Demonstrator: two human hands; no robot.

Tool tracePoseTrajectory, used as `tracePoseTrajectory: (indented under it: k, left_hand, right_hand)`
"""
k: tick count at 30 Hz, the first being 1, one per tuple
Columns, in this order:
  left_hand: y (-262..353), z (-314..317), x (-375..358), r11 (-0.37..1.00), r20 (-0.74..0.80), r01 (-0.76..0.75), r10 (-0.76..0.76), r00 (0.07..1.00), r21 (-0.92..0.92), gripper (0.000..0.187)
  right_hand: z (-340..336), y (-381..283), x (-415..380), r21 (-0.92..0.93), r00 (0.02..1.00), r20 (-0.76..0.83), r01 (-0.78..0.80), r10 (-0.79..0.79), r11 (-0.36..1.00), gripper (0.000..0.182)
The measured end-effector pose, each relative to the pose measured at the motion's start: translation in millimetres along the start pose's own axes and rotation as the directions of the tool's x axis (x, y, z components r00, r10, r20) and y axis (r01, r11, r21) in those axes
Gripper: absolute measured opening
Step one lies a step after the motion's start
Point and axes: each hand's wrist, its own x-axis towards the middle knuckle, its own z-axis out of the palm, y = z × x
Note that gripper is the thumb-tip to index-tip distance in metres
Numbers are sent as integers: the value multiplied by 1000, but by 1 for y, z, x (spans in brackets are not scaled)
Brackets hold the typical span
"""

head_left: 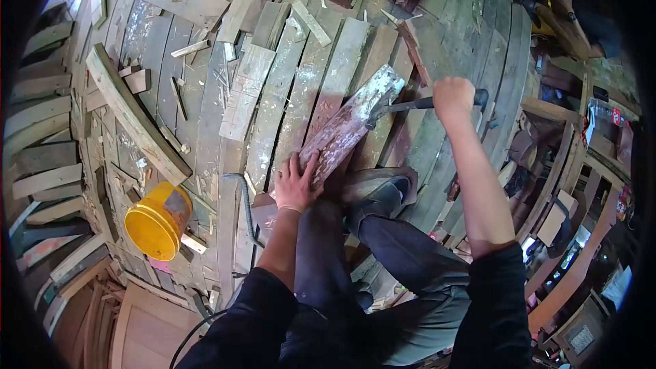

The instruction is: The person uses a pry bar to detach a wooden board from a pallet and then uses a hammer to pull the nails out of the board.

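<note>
A worn plank (342,130) with flaking whitish paint lies slantwise in front of my legs. My left hand (296,186) rests on its near end with the fingers spread flat. My right hand (454,101) is closed around the black handle of a long tool (404,106) with a dark shaft. The tool's far end meets the plank's right edge close to the far end. Its exact kind I cannot make out. One dark shoe (388,195) is beside the plank's near part.
A yellow bucket (158,220) lies tilted at left, below a long thick timber (137,113). A bent metal bar (247,208) is near my left forearm. Boards and wood chips litter the plank floor (205,133). Another person's arm (570,10) shows at upper right.
</note>
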Motion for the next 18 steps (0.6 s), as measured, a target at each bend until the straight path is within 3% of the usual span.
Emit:
tracePoseTrajectory:
  k: [4, 7, 11, 13, 14, 15, 18]
  left_hand:
    - [-11, 2, 3, 984, -16, -176, 175, 984, -28, 99]
    - [-6, 11, 7, 956, -23, -293, 293, 956, -11, 97]
    - [0, 12, 17, 931, 47, -364, 364, 930, -24, 97]
    - [6, 10, 11, 926, 40, -376, 377, 925, -14, 97]
    - [10, 7, 6, 947, 6, -318, 318, 948, 36, 97]
    - [13, 5, -1, 962, -30, -260, 263, 964, 85, 96]
    - [22, 18, -14, 987, -143, -144, 152, 978, 69, 95]
  right_hand:
    - [0, 8, -37, -17, 999, 13, -44, 44, 999, 18]
    - [63, 22, -67, -32, 995, 77, -61, 63, 998, 17]
    - [79, 28, -80, 7, 988, 138, -73, 71, 997, 17]
    - [82, 28, -82, 50, 981, 184, -72, 62, 996, 17]
    - [86, 28, -85, 85, 994, 98, -62, 53, 994, 16]
    - [91, 27, -87, 101, 992, 110, -70, 58, 992, 16]
    - [92, 27, -72, 163, 995, -37, -90, 97, 983, 16]
